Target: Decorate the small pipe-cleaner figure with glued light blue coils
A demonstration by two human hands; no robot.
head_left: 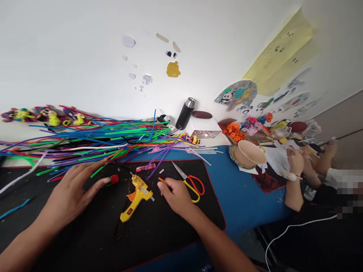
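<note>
My left hand (74, 190) is spread over the black mat (93, 234), its fingers stretched toward the pipe cleaner pile. By the thumb tip lies a small red and green piece (114, 179); whether the thumb touches it I cannot tell. My right hand (176, 194) is closed in a pinch on a short orange pipe cleaner (161, 180), of which only a bit shows. Between both hands a yellow glue gun (138, 195) lies on its side. Scissors (187, 179) with red and yellow handles rest just beyond my right hand. A pink lighter (146, 167) is near the glue gun's nozzle.
Many coloured pipe cleaners (113, 132) are heaped along the wall, with fuzzy figures (51, 115) at the left. A black thermos (185, 113) and a white box (204, 126) stand behind. To the right are a bowl (249, 153) and another person's hands (296, 160).
</note>
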